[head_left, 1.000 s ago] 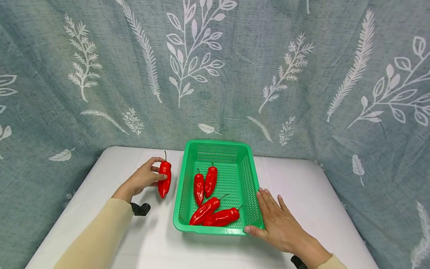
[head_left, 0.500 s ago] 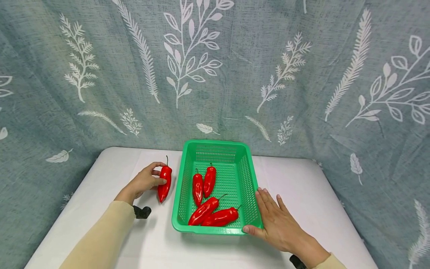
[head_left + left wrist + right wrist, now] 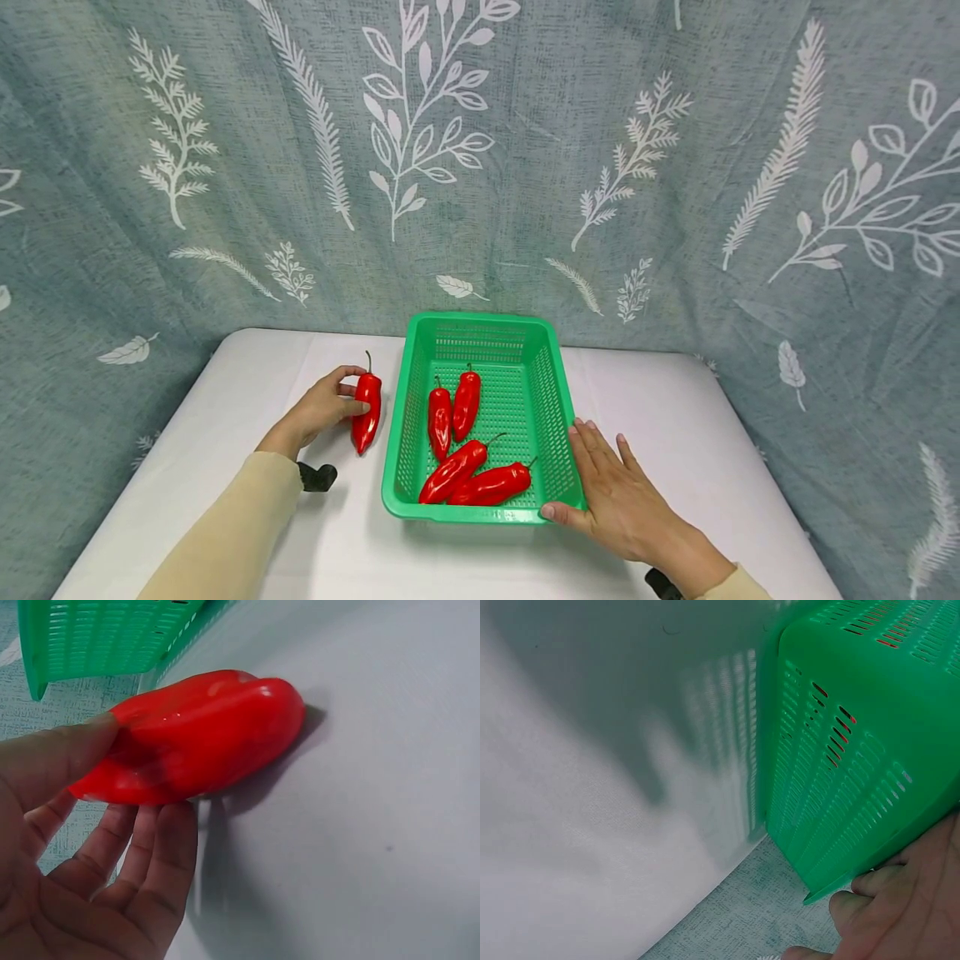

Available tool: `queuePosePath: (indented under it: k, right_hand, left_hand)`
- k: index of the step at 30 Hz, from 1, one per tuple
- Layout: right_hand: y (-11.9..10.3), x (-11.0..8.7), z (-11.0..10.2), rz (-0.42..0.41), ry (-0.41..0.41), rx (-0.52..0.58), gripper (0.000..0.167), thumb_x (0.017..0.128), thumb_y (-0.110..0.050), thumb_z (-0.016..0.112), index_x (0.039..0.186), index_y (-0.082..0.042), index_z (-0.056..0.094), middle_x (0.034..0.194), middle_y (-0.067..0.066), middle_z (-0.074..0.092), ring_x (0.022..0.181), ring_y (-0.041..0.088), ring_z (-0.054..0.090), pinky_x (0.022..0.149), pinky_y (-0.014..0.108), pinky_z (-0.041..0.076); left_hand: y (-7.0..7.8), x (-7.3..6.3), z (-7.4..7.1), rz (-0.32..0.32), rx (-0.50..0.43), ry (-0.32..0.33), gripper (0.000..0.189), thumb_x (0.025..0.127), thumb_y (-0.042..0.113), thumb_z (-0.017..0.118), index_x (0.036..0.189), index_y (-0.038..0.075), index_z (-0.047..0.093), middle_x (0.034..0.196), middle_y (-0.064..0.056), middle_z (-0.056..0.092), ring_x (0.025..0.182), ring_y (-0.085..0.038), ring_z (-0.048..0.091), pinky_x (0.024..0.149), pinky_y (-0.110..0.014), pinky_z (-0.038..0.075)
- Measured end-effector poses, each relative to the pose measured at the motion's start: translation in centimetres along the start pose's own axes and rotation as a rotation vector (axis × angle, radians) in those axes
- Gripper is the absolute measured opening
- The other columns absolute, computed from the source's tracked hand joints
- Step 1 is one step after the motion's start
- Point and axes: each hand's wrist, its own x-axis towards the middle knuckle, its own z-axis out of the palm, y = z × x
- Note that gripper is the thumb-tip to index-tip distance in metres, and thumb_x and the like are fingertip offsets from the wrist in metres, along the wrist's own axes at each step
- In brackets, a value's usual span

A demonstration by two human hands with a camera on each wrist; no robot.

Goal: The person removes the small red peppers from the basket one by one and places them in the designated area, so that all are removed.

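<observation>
Head cam high, looks down; wrist cams close; all share basket point(image 3: 480, 508).

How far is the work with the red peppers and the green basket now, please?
Done: four red peppers lie inside the green perforated plastic basket on the white table.
In hand: the left hand grips a fifth red pepper that touches the table left of the basket; the right hand rests on the basket's near right corner.
Left: this pepper is outside the basket.
</observation>
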Motion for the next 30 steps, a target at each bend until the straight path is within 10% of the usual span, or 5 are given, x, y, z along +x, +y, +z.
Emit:
queuePosePath:
  k: [30]
  right_hand:
    - [0.07,0.09,0.03,0.005,0.001,0.004,0.11,0.095,-0.079,0.052,0.163,0.005,0.029,0.171,0.02,0.03,0.16,0.039,0.026,0.125,0.068,0.023]
  left_hand:
    - [-0.42,0.12,0.14,-0.053,0.145,0.013,0.07,0.097,0.014,0.074,0.159,0.003,0.042,0.139,-0.028,0.055,0.108,-0.031,0.066,0.086,-0.034,0.061]
